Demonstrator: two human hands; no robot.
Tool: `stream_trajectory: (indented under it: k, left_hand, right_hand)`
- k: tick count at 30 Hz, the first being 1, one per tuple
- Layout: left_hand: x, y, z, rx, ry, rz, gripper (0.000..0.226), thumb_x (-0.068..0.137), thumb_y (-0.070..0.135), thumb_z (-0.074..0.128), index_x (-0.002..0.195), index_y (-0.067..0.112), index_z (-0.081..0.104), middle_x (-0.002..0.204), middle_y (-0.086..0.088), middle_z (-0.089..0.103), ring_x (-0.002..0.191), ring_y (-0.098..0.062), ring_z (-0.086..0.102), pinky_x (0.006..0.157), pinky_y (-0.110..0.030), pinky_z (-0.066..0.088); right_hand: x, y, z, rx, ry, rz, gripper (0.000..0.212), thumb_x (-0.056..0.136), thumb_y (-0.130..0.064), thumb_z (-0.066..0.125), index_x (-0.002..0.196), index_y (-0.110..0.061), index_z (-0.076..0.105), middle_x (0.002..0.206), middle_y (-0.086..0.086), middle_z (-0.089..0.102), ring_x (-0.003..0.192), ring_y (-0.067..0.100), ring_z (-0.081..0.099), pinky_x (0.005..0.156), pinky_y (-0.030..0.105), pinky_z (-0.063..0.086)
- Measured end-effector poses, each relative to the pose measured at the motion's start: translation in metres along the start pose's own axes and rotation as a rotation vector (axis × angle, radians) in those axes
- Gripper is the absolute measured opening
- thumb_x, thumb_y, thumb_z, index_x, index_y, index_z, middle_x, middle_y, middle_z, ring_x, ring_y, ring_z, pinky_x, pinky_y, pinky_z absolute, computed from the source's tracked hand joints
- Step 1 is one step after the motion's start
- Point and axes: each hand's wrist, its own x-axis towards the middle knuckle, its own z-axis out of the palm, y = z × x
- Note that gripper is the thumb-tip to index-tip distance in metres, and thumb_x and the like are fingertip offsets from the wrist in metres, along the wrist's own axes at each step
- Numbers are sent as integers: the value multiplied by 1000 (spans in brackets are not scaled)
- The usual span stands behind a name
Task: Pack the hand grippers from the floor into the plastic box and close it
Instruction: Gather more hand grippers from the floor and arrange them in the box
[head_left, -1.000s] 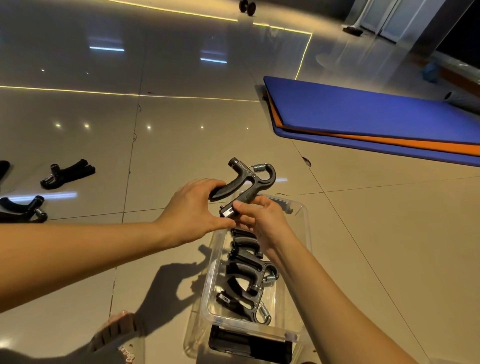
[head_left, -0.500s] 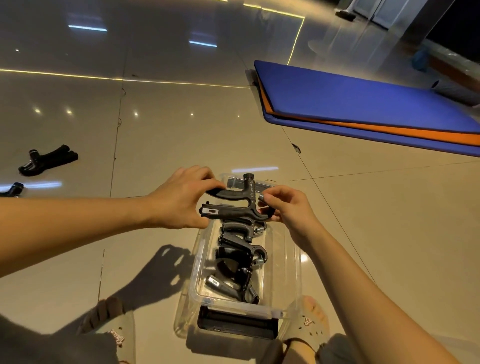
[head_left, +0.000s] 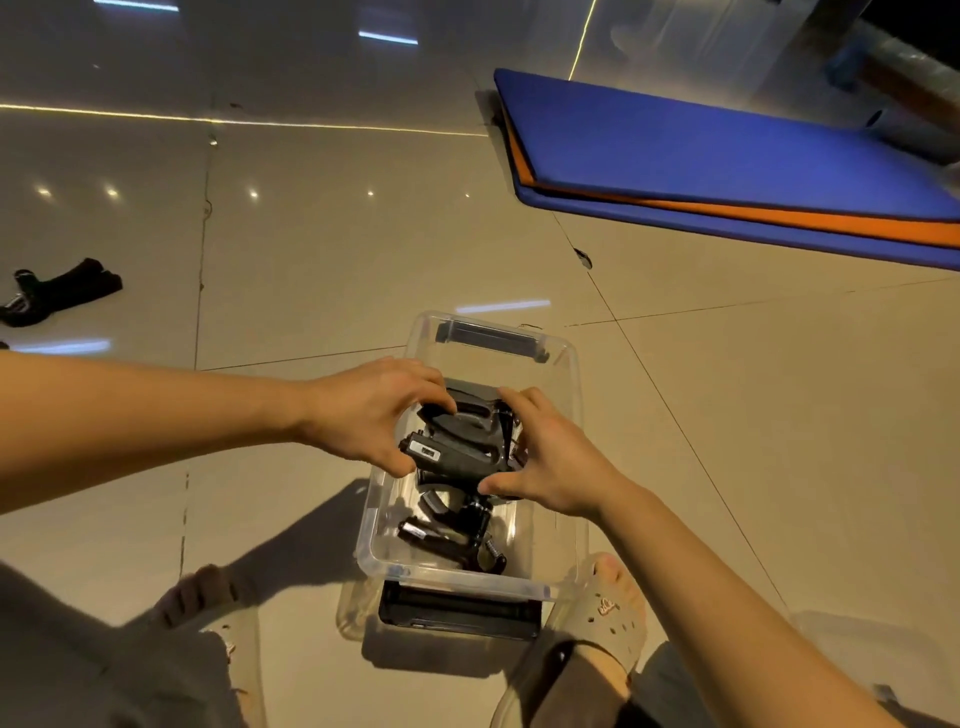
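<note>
The fingers (head_left: 415, 384) of the left hand (head_left: 371, 415) curl over the far handle of a black hand gripper (head_left: 460, 447), with the thumb tucked under its near handle beside a small white label. The fingers of the right hand (head_left: 550, 462) close on the other end of the same gripper, thumb pointing left along its lower edge. Both hands are wrapped round it, one on each side, and they hold it low inside the open top of the clear plastic box (head_left: 566, 364); whether it already rests on the ones beneath I cannot tell.

Under it, toward the person, more grippers (head_left: 447, 535) lie piled on the bottom of the box, black handles and a bit of metal spring showing through the clear wall. The box has a dark latch (head_left: 488, 338) at its far rim and another at the near end, down by the floor. No lid is on it.

The box stands on the glossy tile floor (head_left: 311, 249) between the person's feet, a pale clog (head_left: 605, 618) just beside its near right corner. Both bare forearms reach in from the lower edges.

Far off to the left, one more gripper (head_left: 62, 291) lies on the floor, well apart from the box. Off to the upper right a blue mat (head_left: 727, 150) sits on an orange one.
</note>
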Motion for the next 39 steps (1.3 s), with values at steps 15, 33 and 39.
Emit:
stream_trajectory:
  k: [15, 33, 39]
  left_hand:
    - [-2, -5, 23, 190, -34, -124, 100, 78, 70, 68, 158, 30, 24, 161, 7, 26, 146, -12, 21, 119, -31, 13]
    - [-14, -35, 29, 207, -166, -248, 147, 55, 94, 60, 157, 22, -18, 165, 3, -25, 143, -3, -21, 121, -34, -12]
    - [-15, -34, 30, 181, -146, -243, 146, 56, 92, 62, 158, 22, -17, 166, 4, -23, 151, -9, -17, 123, -35, -9]
  right_hand:
    - [-10, 11, 52, 17, 69, 158, 90, 69, -42, 85, 145, -24, 39, 140, -2, 47, 124, 23, 53, 101, 40, 49]
    - [11, 26, 115, 111, -193, 523, 88, 58, -37, 97, 131, -18, 52, 126, 2, 63, 115, 26, 61, 95, 38, 52]
    - [18, 26, 120, 94, -233, 546, 95, 58, -35, 97, 138, -15, 48, 132, 3, 60, 122, 27, 58, 102, 39, 50]
